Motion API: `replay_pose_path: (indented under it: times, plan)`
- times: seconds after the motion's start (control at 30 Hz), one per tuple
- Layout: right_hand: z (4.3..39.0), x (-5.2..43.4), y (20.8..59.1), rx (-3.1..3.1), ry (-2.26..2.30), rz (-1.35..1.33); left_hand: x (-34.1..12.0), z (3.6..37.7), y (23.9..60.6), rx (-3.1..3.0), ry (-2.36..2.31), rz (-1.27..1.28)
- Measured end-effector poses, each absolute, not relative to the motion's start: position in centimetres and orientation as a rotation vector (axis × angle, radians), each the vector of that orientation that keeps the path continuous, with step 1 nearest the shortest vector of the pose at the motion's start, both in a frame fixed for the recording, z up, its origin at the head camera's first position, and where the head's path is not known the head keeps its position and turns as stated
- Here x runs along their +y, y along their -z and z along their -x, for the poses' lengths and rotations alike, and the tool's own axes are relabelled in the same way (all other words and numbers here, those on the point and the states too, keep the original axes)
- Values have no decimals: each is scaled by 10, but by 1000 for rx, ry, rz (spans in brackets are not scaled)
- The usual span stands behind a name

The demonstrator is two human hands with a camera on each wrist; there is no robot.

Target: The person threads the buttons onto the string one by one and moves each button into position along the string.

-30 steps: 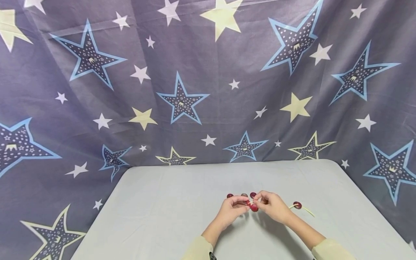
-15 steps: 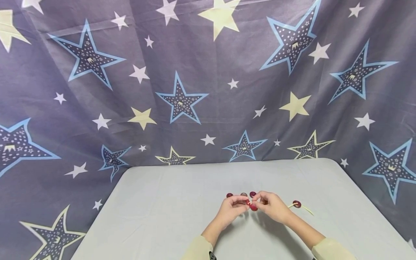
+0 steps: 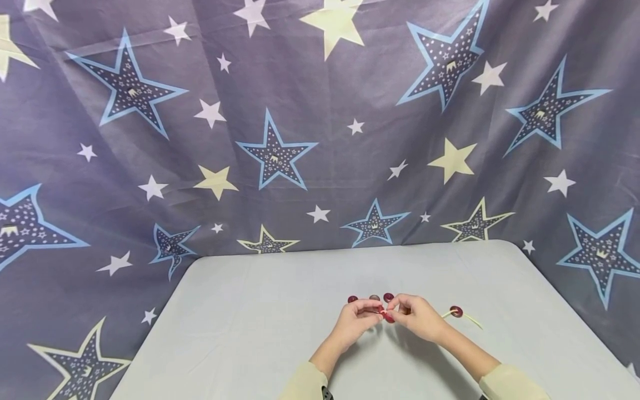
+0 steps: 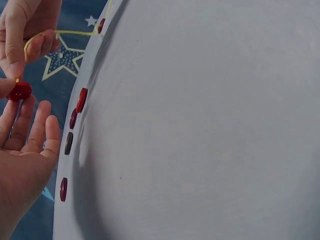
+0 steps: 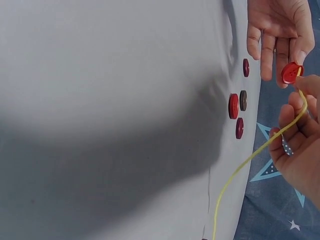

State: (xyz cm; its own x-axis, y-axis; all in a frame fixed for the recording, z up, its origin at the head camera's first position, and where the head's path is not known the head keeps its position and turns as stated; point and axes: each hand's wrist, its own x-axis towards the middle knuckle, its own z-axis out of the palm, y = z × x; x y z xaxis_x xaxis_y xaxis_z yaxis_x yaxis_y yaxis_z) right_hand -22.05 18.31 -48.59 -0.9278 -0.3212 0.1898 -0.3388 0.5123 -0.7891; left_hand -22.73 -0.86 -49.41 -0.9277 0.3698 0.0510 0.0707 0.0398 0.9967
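both hands meet over the near-middle of the table (image 3: 260,333), which is covered in a pale grey cloth. left hand (image 3: 356,319) pinches a red button (image 3: 386,315) between thumb and fingertip, other fingers loose and spread in the left wrist view (image 4: 30,135). right hand (image 3: 417,316) pinches the end of a yellow cord (image 5: 250,160) right at that button, fingers curled round it; cord tip sits at the button's face, can't tell if it's through a hole yet. in the right wrist view the button (image 5: 291,72) is up off the table, between the two hands.

cord trails off to the right w/ one dark red button (image 3: 455,311) already on it, lying on the table toward the right edge.

loose buttons (image 3: 374,298) lie in a short row just beyond the hands, toward the far edge: 3 red-ish and 1 darker brown (image 5: 243,100). all flat on the cloth, close together, not touching the hands.

behind the table: star-print backdrop (image 3: 280,155). cream sleeves (image 3: 510,383) at the near edge.
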Motion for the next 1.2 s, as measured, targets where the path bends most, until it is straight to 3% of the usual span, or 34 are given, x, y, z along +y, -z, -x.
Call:
replay_pose_path:
  times: [0.47, 0.77, 1.2]
  plan:
    - [222, 183, 487, -2717, -1528, -590, -7, 243, 522, 2134, -1989, -460]
    - [223, 186, 488, -2662, -1729, -550, -12, 228, 495, 2130, -1991, -450]
    - [225, 187, 485, -2648, -1793, -558, -14, 227, 493, 2119, -1997, -453]
